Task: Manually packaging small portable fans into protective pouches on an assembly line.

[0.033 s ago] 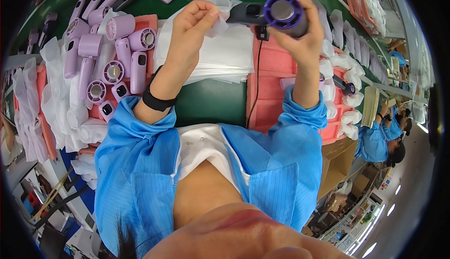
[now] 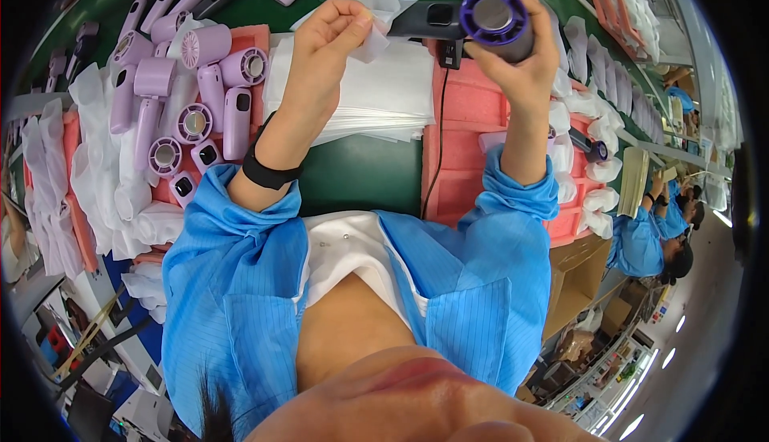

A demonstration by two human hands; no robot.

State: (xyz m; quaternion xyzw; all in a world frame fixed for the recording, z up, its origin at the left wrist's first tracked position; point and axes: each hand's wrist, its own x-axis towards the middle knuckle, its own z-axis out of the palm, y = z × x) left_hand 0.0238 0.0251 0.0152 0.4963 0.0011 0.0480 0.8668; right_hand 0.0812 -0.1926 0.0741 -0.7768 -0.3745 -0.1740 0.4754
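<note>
My right hand (image 2: 527, 66) is wrapped around the round head of a dark handheld fan (image 2: 491, 14) with a purple ring and silver hub. The fan's black handle points left, toward my left hand (image 2: 327, 50). Thumb and fingers of that hand pinch the edge of a thin white bag (image 2: 373, 40). The handle's end reaches the bag; whether it lies inside the bag's mouth I cannot tell. Below both hands, a stack of flat white bags (image 2: 376, 98) rests on the green table (image 2: 360, 174).
Several lilac handheld fans (image 2: 193, 124) crowd a pink foam tray (image 2: 255, 114) on the left, beside fans in white bags (image 2: 112, 178). Another pink tray (image 2: 460, 150) with bagged fans stands right. A black cable (image 2: 437, 138) crosses it. Co-workers (image 2: 641, 242) sit at far right.
The fan in my right hand has shifted slightly to the right, showing a bit more of its handle beside the bag. My left hand has barely moved.
</note>
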